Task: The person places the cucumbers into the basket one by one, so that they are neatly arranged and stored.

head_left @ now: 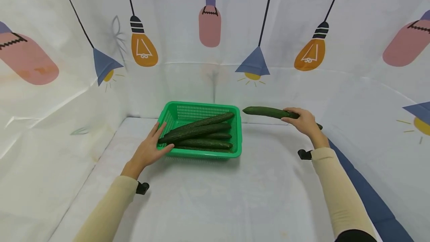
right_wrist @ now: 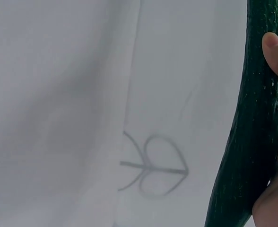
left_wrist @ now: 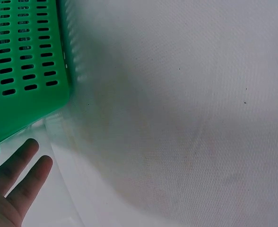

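A green plastic basket (head_left: 236, 137) with slotted walls holds several dark green cucumbers (head_left: 198, 132) lying lengthwise in it. My left hand (head_left: 150, 148) is at the basket's left end, fingers spread and straight, with the thumb over the front rim. Two of its fingers (left_wrist: 28, 187) show below the basket wall in the left wrist view. Off to the right of the basket, my right hand (head_left: 304, 121) grips a single cucumber (head_left: 265, 111) near its right end, holding it roughly level above the table. Thumb and fingers wrap this cucumber (right_wrist: 245, 127) in the right wrist view.
The basket stands on a white-covered table (head_left: 228, 197) near its back edge. White cloth walls (head_left: 181, 77) printed with lamps and bulbs rise behind and at both sides. A dark blue strip (head_left: 366, 193) runs along the right, beside my right forearm.
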A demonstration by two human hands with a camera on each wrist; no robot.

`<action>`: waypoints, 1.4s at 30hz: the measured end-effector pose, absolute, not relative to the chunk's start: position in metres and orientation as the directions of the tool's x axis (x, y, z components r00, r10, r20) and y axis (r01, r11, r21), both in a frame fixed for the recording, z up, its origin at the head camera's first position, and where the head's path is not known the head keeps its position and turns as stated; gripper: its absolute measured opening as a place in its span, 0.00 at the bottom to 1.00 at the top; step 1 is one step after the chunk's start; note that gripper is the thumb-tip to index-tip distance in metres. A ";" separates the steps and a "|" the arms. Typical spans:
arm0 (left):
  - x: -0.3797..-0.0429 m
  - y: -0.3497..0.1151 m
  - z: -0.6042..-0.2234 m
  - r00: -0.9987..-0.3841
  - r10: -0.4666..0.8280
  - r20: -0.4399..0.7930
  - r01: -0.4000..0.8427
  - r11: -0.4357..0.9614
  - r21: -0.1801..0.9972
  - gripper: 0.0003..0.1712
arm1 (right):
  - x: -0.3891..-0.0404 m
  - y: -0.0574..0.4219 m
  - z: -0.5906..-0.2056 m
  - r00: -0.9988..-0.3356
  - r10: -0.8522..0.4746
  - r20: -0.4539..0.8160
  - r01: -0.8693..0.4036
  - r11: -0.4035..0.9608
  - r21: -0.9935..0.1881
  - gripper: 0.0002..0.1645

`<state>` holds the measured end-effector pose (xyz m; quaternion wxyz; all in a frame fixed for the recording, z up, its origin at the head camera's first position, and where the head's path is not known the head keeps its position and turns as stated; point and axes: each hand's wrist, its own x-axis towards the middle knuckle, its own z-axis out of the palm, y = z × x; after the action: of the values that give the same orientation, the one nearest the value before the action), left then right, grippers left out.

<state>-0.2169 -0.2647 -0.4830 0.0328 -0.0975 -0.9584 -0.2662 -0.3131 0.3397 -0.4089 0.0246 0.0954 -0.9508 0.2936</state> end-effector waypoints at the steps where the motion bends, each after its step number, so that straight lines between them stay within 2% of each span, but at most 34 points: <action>1: -0.217 -0.264 -0.483 -0.979 0.170 0.116 0.206 0.837 0.507 0.56 | -0.314 0.337 -0.408 -0.979 -0.167 0.115 -0.203 0.811 -0.548 0.37; 16: -0.220 -0.264 -0.481 -0.977 0.172 0.127 0.213 0.833 0.510 0.58 | -0.325 0.286 -0.403 -0.907 -0.314 0.282 -0.409 0.818 -0.404 0.30; 28: -0.218 -0.264 -0.482 -0.981 0.159 0.112 0.195 0.819 0.540 0.59 | -0.324 0.236 -0.398 -0.823 -0.450 0.347 -0.563 0.728 -0.390 0.28; 42: -0.217 -0.265 -0.483 -0.980 0.166 0.113 0.201 0.822 0.533 0.59 | -0.322 0.181 -0.399 -0.795 -0.529 0.296 -0.606 0.686 -0.403 0.29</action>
<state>-0.2174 -0.2653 -0.4835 0.0308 -0.0961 -0.9540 -0.2822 -0.3216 0.1814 -0.3995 0.0783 0.3104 -0.9147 0.2467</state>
